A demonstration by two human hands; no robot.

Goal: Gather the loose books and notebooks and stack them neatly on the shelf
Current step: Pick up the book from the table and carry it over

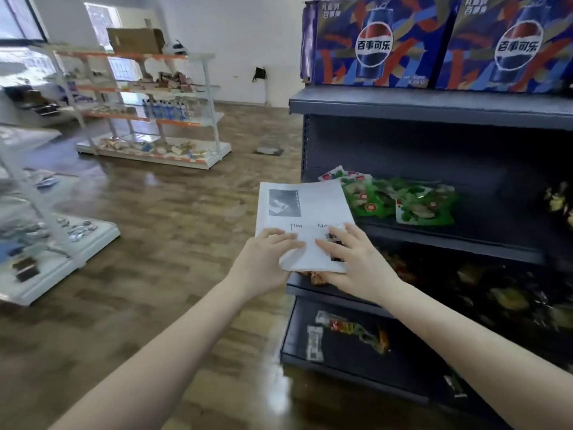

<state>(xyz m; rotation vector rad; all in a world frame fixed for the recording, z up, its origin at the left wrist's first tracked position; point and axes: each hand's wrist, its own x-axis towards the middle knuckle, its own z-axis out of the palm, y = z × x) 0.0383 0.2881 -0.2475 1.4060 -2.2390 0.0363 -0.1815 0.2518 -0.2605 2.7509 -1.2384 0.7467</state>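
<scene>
A thin white notebook [305, 209] with a grey photo on its cover and dark lettering is held in front of the dark shelf unit [434, 110], at the level of its middle shelves. My left hand [266, 262] grips its lower left corner, thumb on top. My right hand [353, 259] lies spread over its lower right part, fingers on the cover. The notebook's bottom edge is near the left end of a shelf holding orange snack packs [317, 277].
Green snack packets [400, 200] lie on the shelf behind the notebook. Blue cola cartons [375, 41] stand on top. Lower shelves hold more packets. White shelving units [148, 103] stand across the wooden floor, another at the left [46, 243]. A flat item [268, 151] lies on the floor.
</scene>
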